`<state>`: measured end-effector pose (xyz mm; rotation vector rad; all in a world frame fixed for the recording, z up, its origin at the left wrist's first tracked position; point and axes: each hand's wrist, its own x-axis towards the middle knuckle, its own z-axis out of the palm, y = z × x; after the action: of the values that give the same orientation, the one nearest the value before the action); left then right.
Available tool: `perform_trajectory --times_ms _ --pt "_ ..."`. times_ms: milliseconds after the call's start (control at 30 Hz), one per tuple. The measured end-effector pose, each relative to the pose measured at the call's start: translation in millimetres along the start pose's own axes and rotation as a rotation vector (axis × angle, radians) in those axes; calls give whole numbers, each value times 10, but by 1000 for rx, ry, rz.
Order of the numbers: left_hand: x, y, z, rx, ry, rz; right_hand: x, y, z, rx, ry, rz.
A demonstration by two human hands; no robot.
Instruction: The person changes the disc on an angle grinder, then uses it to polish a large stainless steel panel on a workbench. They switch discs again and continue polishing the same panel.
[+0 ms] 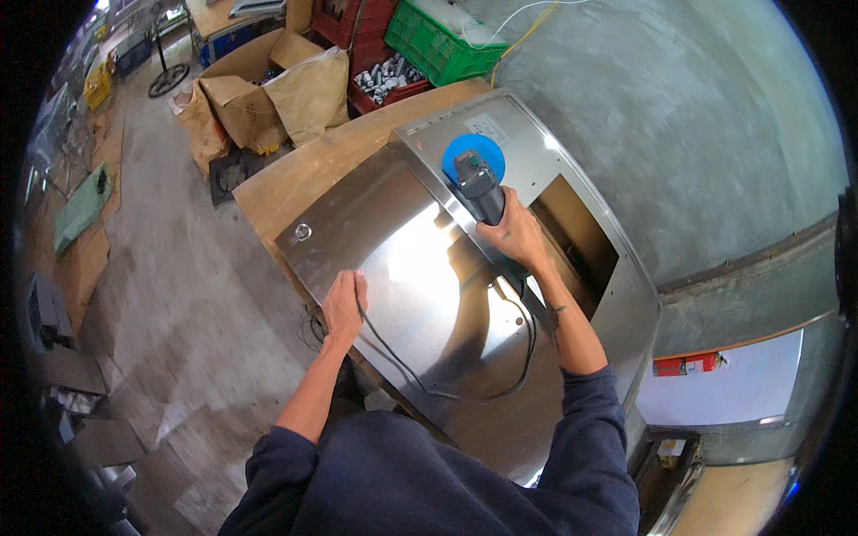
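Stainless steel panel [420, 259] is steadied by the flat-pressed left hand [344, 306] while the right hand [512, 234] grips the grinder [478, 183], keeping its blue disc [474, 152] on the surface

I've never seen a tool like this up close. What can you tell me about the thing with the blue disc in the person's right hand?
The power tool is a hand-held machine with a dark grey body and a round blue disc at its far end. The disc lies against the shiny steel panel, near a raised fold. The right hand wraps the handle, fingers closed round it. A black cord runs from the handle back over the panel in a loop toward the left hand, which rests on the panel's edge. Whether the disc is spinning cannot be told.
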<state>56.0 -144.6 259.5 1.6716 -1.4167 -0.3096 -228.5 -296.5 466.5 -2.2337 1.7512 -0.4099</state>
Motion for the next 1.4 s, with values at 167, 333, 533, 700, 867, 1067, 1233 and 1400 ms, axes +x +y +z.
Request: perform_trajectory --times_ms 167,333,533,700,867,1067,1233,1400 --pt "-668 71 -319 -48 35 -116 -369 281 -76 8 17 -15" --pt "-1543 90 -580 -117 -14 -313 -771 535 -192 67 16 -44" --pt "-2659 494 -719 -152 61 -512 -1337 1055 -348 56 4 -84" --pt "-3482 663 -574 -37 136 -501 -1893 1469 -470 25 49 -121" --pt "-3930 810 -498 -31 84 -502 -2509 1759 -747 20 -16 -27" --pt "-4013 1113 -420 -61 16 -470 -3162 2126 -918 -6 21 2" --pt "-4047 1313 -320 -80 -5 -399 -3662 2408 -1046 -7 22 47" --pt "-4124 1487 -267 -72 -89 -341 -4123 2602 -1165 35 26 107"
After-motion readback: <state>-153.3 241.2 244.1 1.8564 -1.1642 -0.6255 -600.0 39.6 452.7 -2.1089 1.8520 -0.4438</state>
